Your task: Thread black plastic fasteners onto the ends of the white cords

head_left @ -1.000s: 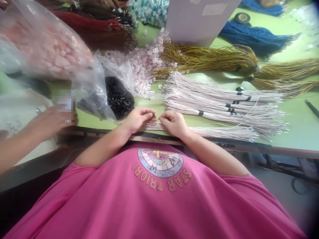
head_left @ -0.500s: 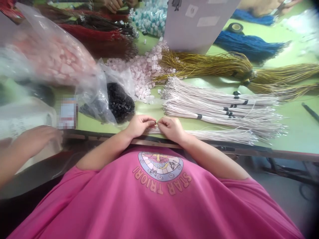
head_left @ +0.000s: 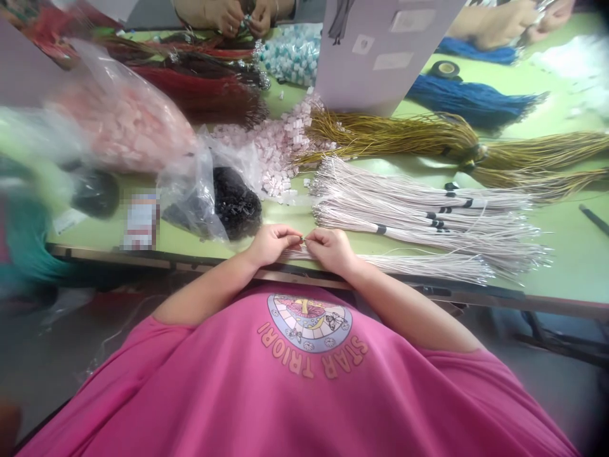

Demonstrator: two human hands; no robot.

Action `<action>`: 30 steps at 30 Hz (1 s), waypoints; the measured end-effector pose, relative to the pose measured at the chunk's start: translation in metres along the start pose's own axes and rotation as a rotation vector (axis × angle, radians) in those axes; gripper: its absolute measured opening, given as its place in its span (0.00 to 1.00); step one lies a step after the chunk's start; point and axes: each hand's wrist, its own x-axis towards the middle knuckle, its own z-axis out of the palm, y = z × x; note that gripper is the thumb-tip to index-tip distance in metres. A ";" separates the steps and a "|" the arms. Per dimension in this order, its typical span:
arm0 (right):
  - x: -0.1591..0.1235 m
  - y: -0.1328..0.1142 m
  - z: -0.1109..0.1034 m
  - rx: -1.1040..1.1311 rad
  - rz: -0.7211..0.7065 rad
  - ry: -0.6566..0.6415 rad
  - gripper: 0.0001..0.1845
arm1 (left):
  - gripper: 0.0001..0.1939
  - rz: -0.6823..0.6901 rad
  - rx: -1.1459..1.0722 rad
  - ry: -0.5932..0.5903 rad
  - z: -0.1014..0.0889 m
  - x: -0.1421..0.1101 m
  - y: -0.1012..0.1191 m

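Note:
My left hand (head_left: 275, 245) is closed at the table's front edge, its thumb and index finger pinching a small dark piece (head_left: 302, 240), perhaps a plastic connector. Facing it, almost fingertip to fingertip, my right hand (head_left: 332, 250) is closed in a pinch too; what it grips is hidden by the fingers. A thin bundle of white wires (head_left: 428, 265) runs beneath both hands and out to the right along the edge. Black connector pieces (head_left: 236, 206) lie heaped in an open clear bag just beyond my left hand.
Taped white wire bundles (head_left: 413, 209) lie beyond my right hand, with yellow wires (head_left: 394, 134) behind. Pale pink connectors (head_left: 280, 149) are piled mid-table. A bag of pink pieces (head_left: 128, 127) stands left. Co-workers' hands (head_left: 242, 18) and blue wires (head_left: 471, 101) are across the table.
Another person's arm and a pale container at the left have moved out of view, showing green material there. The camera view has shifted slightly. My hands keep the same pinched pose.

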 end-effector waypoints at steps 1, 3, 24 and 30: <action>-0.001 0.000 0.001 -0.005 -0.009 0.012 0.10 | 0.12 -0.006 -0.009 0.002 0.000 0.000 0.000; -0.001 0.000 0.002 -0.019 -0.031 0.019 0.10 | 0.13 -0.014 -0.029 -0.009 0.001 0.000 0.000; 0.016 0.021 -0.048 -0.158 0.274 0.148 0.09 | 0.10 0.471 0.813 -0.127 -0.008 -0.038 -0.002; 0.010 0.030 -0.039 0.452 0.476 0.350 0.11 | 0.13 0.447 0.818 -0.179 -0.006 -0.034 -0.008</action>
